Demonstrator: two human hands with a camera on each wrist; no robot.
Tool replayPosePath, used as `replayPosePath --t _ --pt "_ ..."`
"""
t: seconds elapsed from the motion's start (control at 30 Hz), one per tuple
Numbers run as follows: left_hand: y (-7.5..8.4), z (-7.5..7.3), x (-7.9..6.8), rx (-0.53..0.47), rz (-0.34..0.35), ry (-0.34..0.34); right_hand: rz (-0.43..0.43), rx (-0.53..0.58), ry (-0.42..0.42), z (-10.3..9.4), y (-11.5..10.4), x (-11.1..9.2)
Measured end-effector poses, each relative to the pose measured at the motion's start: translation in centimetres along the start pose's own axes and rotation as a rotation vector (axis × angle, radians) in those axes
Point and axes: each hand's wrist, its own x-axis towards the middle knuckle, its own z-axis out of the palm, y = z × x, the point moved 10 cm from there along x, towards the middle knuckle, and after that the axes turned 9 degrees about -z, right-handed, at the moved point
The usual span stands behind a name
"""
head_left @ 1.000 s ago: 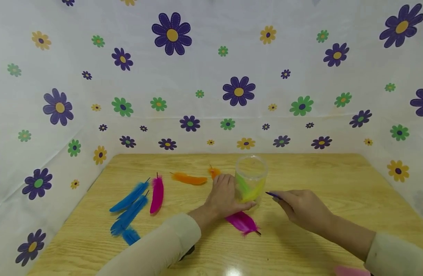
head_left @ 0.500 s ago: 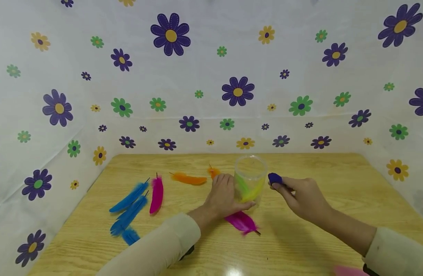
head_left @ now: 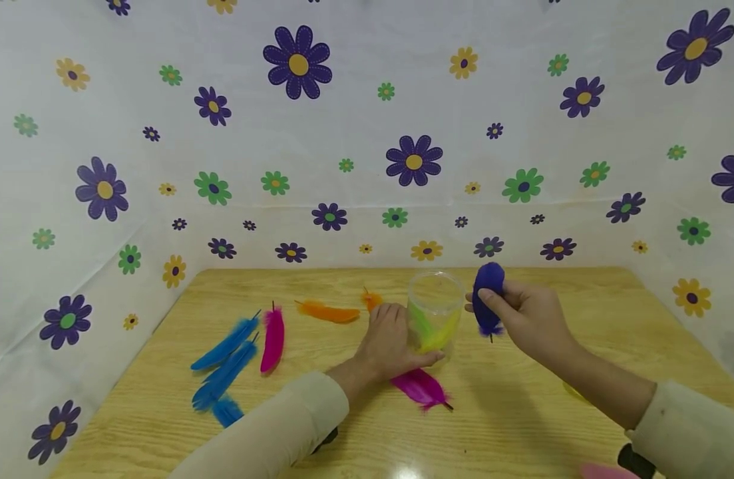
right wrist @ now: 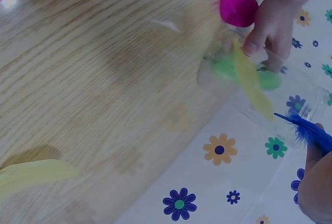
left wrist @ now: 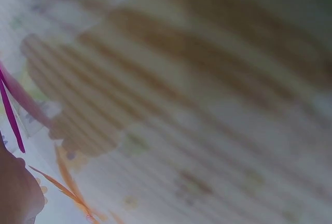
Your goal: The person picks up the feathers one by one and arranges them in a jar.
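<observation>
R hand (head_left: 533, 318) now holds dk-blue feather (head_left: 485, 315) upright nr clear cup (head_left: 436, 312).

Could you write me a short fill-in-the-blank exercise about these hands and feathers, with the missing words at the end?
1. In the head view, the right hand pinches a dark feather whose quill points toward the picture's ____ edge.
2. The left hand grips a clear container with green and ____ feathers inside.
3. The three leftmost feathers are ____.

Missing words: bottom; yellow; blue.
</observation>
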Motion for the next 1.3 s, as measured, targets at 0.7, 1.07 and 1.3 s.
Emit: replayPosePath --t 0.7,1.07,1.3 --pt "-0.5 0.2 -0.1 -0.001 -0.01 -0.016 0.363 0.545 0.042 1.1 1.2 2.8" --pt "-0.5 0.3 -0.3 -0.018 -0.015 -0.02 0.39 0.806 0.146 2.5 1.2 4.9" --pt "-0.2 0.2 -0.2 -0.012 -0.009 -0.011 0.414 0.84 0.176 3.3 2.2 4.9"
